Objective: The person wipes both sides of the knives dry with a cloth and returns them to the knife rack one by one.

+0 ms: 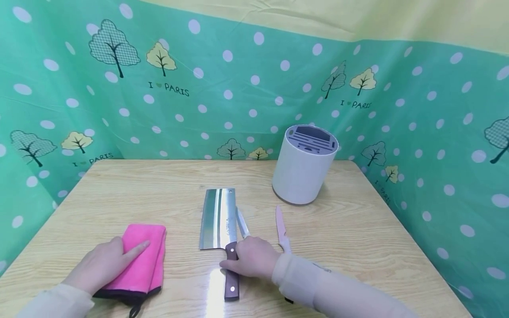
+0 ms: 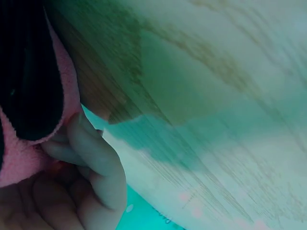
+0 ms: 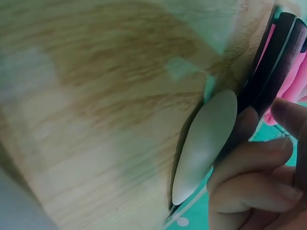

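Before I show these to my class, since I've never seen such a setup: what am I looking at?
There is no machine, just a person's bare left hand and right hand. The wide picture comes from a head camera looking forward and down; the close ones come from cameras on each wrist.

On the wooden table are a pink cloth, a cleaver, a slim knife next to it, partly hidden, a pink-bladed knife and, farther back, a white slotted holder.

The left hand grips the cloth; the right hand holds the cleaver's handle.

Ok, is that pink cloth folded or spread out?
Folded. In the head view, the pink cloth shows stacked layers along its right edge, with the left hand on it.
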`<state>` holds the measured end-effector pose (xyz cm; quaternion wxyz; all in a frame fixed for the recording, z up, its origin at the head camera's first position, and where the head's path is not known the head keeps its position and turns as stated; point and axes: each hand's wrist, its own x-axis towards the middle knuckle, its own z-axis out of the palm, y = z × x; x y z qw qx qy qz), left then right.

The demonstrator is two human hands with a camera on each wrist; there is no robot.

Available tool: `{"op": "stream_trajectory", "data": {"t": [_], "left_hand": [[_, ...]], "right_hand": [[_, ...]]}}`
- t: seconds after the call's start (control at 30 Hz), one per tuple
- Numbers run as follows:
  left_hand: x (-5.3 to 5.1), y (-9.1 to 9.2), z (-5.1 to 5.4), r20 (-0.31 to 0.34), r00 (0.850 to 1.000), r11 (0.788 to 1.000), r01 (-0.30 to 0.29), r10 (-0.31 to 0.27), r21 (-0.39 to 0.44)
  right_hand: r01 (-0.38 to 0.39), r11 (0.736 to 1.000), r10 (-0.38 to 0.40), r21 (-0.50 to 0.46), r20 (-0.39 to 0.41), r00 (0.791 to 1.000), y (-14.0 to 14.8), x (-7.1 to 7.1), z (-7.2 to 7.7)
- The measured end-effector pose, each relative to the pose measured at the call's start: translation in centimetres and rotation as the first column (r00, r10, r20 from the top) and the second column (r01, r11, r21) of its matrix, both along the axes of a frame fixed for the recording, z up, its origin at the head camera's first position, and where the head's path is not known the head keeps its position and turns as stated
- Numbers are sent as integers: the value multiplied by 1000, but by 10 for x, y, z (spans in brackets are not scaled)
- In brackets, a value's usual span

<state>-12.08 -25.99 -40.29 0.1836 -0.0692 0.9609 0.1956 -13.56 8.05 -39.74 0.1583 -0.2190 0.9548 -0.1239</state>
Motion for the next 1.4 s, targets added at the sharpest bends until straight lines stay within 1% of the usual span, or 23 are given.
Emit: {"op": "stream_trajectory", "data": {"t": [0.2,0.4,0.67,0.9,1.07,1.27,1.4], "left_hand": [[0,1,1,5,1000,1000,-10,10,3],[0,2,1,-13,1000,1000,-13,13,-2],[1,4,2,-44,999,1000,-10,10,-8],[1,3,2,-56,998,1000,-5,5,6],[1,3,2,-63,998,1000,-3,5,19],[0,3,1,-46,999,999,4,-2,46],[0,4,1,-22,999,994,-26,29,102]], "right_hand": [[19,999,-17,-38,49,999,-2,-2,-2],[53,996,-48,-68,79,996,-2,-5,-7],[109,990,-97,-91,126,987,-4,-4,-5],[163,976,-138,-142,172,975,-2,-5,-5],[183,968,-152,-171,184,971,0,-6,0],[226,949,-184,-222,195,963,5,-6,10],[253,933,-207,-254,195,959,11,-6,15]]}}
